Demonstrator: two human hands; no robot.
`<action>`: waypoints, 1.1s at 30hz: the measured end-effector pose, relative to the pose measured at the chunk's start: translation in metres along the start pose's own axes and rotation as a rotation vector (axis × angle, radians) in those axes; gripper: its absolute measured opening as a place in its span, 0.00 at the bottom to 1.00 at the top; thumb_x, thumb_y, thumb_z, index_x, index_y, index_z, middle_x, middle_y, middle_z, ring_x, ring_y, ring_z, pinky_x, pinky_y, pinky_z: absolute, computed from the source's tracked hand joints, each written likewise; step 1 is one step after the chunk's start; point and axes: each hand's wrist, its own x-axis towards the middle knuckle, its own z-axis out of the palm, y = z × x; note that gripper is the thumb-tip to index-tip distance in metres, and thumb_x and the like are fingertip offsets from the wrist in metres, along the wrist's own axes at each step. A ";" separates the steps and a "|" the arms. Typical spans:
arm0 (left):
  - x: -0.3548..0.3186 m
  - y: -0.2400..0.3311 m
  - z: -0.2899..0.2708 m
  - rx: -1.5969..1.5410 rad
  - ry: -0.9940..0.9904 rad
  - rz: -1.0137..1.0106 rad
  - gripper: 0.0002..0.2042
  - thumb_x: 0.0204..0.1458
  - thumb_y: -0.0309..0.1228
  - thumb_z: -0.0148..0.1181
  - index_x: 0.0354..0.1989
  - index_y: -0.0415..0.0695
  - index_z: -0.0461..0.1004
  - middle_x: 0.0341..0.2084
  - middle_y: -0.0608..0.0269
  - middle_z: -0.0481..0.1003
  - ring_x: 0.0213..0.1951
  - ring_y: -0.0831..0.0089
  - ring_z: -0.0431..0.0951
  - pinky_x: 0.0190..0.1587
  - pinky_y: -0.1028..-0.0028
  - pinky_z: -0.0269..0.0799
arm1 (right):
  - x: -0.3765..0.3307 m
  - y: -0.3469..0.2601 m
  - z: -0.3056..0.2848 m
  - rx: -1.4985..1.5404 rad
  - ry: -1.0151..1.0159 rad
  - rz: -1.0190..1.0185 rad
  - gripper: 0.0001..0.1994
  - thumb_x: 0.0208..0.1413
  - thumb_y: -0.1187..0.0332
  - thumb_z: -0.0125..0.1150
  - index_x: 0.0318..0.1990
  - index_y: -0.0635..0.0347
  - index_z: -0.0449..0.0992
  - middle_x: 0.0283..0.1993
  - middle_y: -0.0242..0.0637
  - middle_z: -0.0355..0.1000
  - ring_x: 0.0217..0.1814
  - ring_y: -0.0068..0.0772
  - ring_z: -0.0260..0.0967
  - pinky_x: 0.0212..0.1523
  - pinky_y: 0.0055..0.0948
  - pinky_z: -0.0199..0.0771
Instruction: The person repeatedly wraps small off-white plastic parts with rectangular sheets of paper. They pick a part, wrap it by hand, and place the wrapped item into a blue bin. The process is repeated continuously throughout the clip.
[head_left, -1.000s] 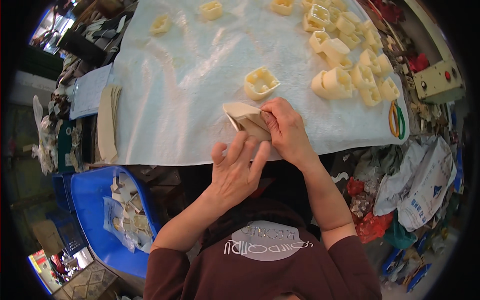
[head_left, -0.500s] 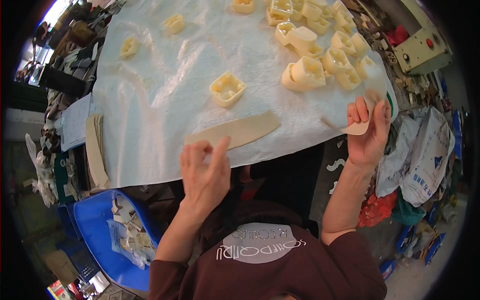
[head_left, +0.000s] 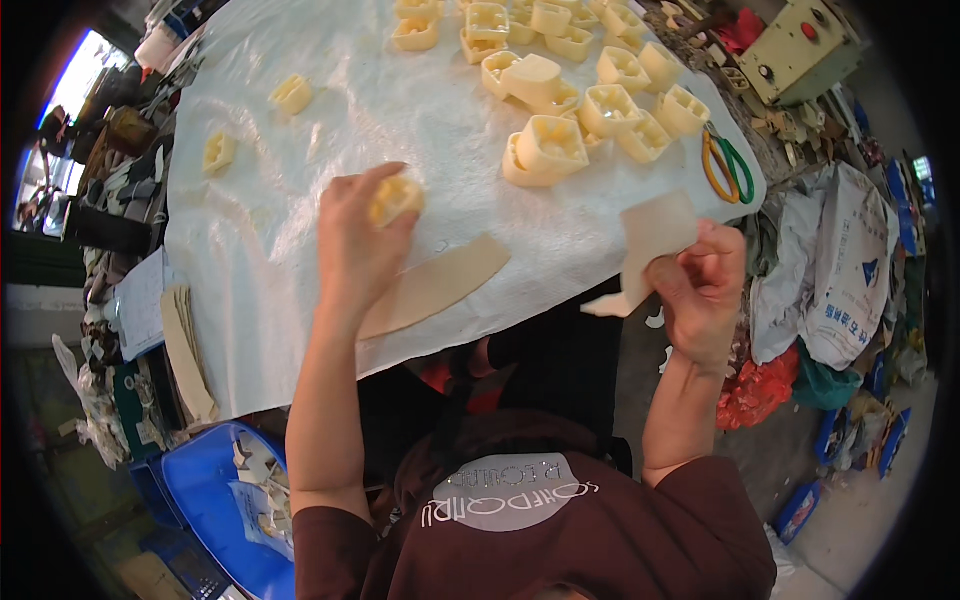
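Note:
My left hand (head_left: 350,235) has its fingers closed around a cream hollow plastic block (head_left: 398,200), shaped like a shoe heel, over the white-covered table (head_left: 270,250). Pinched in my right hand (head_left: 703,290) is a cut piece of thin beige sheet material (head_left: 655,240), which hangs past the table's near edge with a narrow tail at its lower end. A long beige strip (head_left: 445,283) lies flat near that edge, partly hidden behind my left forearm. Scissors (head_left: 727,168) with orange and green handles rest at the table's right edge.
Several similar cream blocks (head_left: 545,145) cluster at the far right, and two small ones (head_left: 291,95) lie far left. Stacked beige strips (head_left: 187,350) sit at the left edge. Below is a blue bin (head_left: 215,500) of scraps. White sacks (head_left: 835,265) and a control box (head_left: 805,50) stand right.
My left hand has moved from the beige strip to the cream block and closed on it. My right hand has turned the beige piece, so its flat face shows. The whole view has shifted.

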 end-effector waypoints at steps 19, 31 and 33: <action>-0.107 0.049 -0.033 -0.898 -0.318 -0.062 0.19 0.40 0.14 0.57 0.43 0.40 0.66 0.52 0.50 0.63 0.50 0.66 0.68 0.48 0.73 0.67 | -0.008 -0.005 0.058 -0.234 -0.648 0.346 0.08 0.48 0.71 0.63 0.31 0.62 0.70 0.22 0.36 0.71 0.23 0.28 0.70 0.25 0.26 0.67; -0.118 0.052 -0.034 -0.770 -0.307 -0.114 0.23 0.35 0.09 0.51 0.43 0.44 0.67 0.49 0.55 0.57 0.45 0.69 0.66 0.41 0.74 0.71 | -0.016 -0.003 0.075 -0.301 -0.660 0.339 0.09 0.46 0.69 0.66 0.27 0.62 0.71 0.12 0.33 0.63 0.13 0.19 0.58 0.16 0.21 0.55; -0.119 0.049 -0.032 -0.758 -0.302 -0.081 0.24 0.35 0.09 0.51 0.43 0.44 0.67 0.48 0.55 0.57 0.45 0.69 0.66 0.40 0.75 0.72 | -0.014 -0.006 0.075 -0.301 -0.657 0.370 0.09 0.46 0.69 0.66 0.27 0.62 0.71 0.12 0.33 0.63 0.13 0.19 0.59 0.16 0.21 0.55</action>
